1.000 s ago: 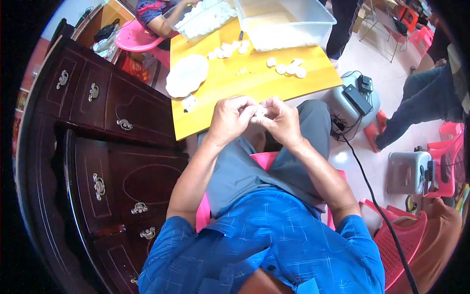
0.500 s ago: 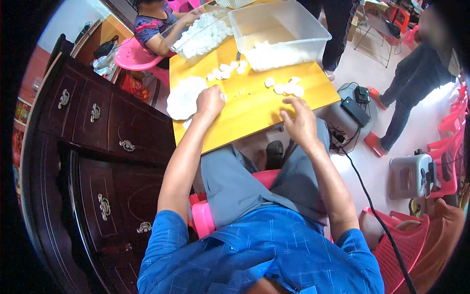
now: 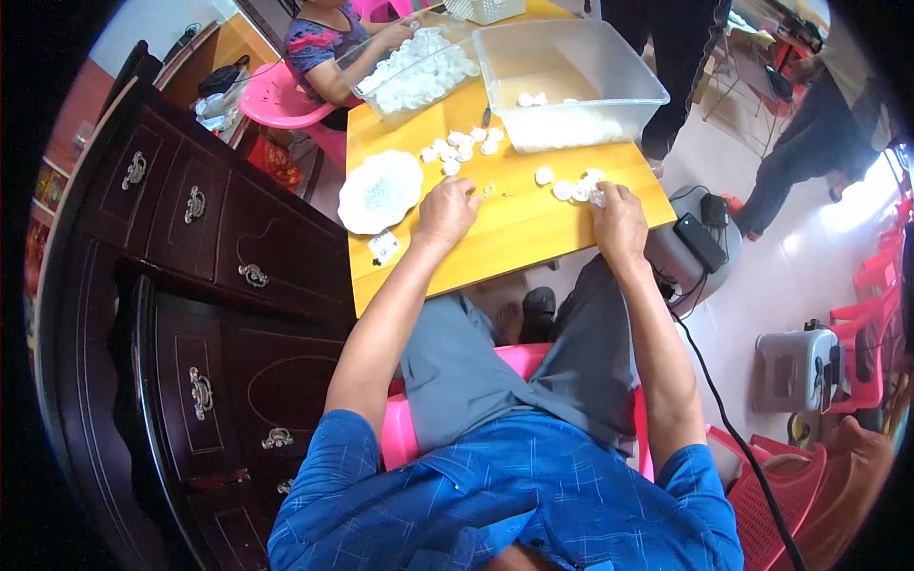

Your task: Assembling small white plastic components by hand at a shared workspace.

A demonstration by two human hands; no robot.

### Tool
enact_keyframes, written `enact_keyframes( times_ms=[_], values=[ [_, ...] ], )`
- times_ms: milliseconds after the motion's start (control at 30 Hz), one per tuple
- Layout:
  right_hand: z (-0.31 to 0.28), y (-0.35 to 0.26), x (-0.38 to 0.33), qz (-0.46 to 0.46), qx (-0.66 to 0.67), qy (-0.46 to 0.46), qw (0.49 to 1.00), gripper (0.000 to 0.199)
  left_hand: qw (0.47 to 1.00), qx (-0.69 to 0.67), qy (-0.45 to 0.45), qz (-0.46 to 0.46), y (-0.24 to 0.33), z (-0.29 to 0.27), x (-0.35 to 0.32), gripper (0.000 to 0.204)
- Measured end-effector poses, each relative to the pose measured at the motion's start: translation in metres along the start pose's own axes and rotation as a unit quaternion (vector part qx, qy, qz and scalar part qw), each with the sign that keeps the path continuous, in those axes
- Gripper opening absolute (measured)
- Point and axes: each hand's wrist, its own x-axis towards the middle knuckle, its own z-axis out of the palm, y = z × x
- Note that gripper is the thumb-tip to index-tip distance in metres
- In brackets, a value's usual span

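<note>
1. Left hand [image 3: 446, 211]: resting on the yellow table [image 3: 514, 238], knuckles up, fingers curled down toward a few tiny white bits [image 3: 487, 189] just past the fingertips. Whether it pinches one cannot be told from this angle.
2. Right hand [image 3: 619, 217]: also on the tabletop near the right edge, fingers bent and closed at the edge of a small cluster of white round pieces [image 3: 569, 184]; it seems to touch the nearest piece, but the grip is too small to make out.
3. Between the hands: bare yellow wood. The two hands are well apart.
4. Just left of the left hand: a white scalloped plate [image 3: 381, 190], with a small white tag [image 3: 385, 246] lying near the table's front edge below it.
5. Further up the table: a second scatter of white pieces [image 3: 461, 147], then a clear plastic tub [image 3: 567, 81] holding more of them at its bottom.
6. Far end: a second clear tray [image 3: 419, 76] heaped with white pieces; another person in a patterned shirt [image 3: 319, 43] sits there on a pink chair [image 3: 276, 95], hand at the tray.
7. Left of the table: dark wooden cabinet [image 3: 190, 285] with brass drawer pulls.
8. Right, on the floor: grey machine [image 3: 685, 252] with black cable, red plastic stools [image 3: 871, 314].
</note>
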Motion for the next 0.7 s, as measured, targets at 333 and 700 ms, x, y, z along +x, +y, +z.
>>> enact_keyframes(
  times_ms=[333, 700],
  values=[
    [0.005, 0.013, -0.004, -0.004, 0.065, 0.017, 0.998, 0.029, 0.998, 0.028, 0.041, 0.043, 0.002, 0.004, -0.003, 0.011],
    [-0.034, -0.013, -0.039, 0.115, 0.353, -0.053, 0.927, 0.015, 0.967, -0.229, 0.065, -0.091, 0.006, -0.014, -0.042, 0.005]
  ],
)
